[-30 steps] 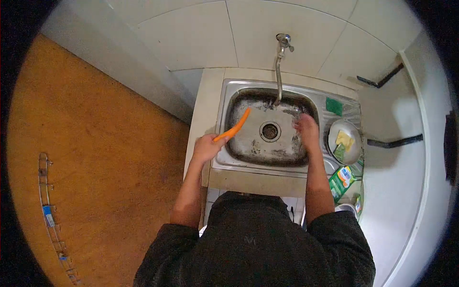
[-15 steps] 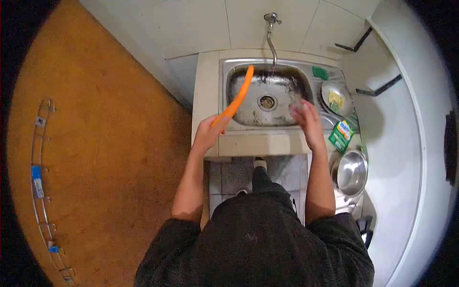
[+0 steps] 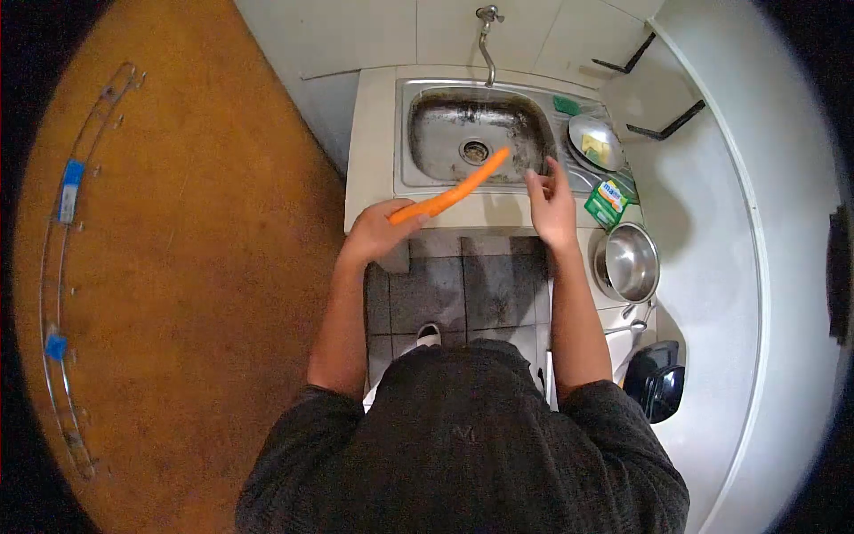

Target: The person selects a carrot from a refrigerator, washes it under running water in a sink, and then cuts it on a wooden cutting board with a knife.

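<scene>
My left hand (image 3: 381, 233) is closed around the thick end of a long orange carrot (image 3: 464, 187). The carrot slants up and to the right, its tip above the near right part of the steel sink basin (image 3: 431, 160). My right hand (image 3: 553, 203) is apart from the carrot, by the sink's front right edge. Its thumb and forefinger are spread, and I see nothing between them.
A tap (image 3: 488, 44) hangs over the sink. On the drainboard are a green scouring pad (image 3: 566, 105) and a metal plate (image 3: 608, 131) bearing a yellow sponge. A green packet (image 3: 607, 203), steel pot (image 3: 633, 263) and black containers (image 3: 656, 383) line the right side.
The carrot has swung from nearly upright to a rightward slant, its tip now nearer my right hand. My view has shifted back from the sink, and the right hand's fingers now look sharper.
</scene>
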Motion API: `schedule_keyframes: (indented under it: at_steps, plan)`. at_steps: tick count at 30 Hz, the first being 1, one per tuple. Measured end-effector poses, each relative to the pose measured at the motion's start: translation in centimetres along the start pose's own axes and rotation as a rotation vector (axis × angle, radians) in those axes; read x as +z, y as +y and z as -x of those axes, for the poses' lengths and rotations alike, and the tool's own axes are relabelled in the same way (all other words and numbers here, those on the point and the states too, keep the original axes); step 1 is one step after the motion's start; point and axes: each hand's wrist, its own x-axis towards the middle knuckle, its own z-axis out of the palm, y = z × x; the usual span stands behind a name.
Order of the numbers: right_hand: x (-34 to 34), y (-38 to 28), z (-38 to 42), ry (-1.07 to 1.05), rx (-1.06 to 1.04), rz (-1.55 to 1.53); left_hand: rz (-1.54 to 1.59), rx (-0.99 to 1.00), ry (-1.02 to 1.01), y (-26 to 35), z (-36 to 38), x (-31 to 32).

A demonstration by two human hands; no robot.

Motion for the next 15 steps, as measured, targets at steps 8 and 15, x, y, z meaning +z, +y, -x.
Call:
schedule_keyframes:
  at_steps: [8,15]
  plan:
    - [-1.4,-0.2,3.8,-0.459,0.190,-0.193,-0.077,0.109,0.010,1.9,8.3,2.8]
    - [-4.7,-2.2,7.7,-0.463,0.083,-0.728,0.599,0.051,0.159,2.1,17.3,5.1]
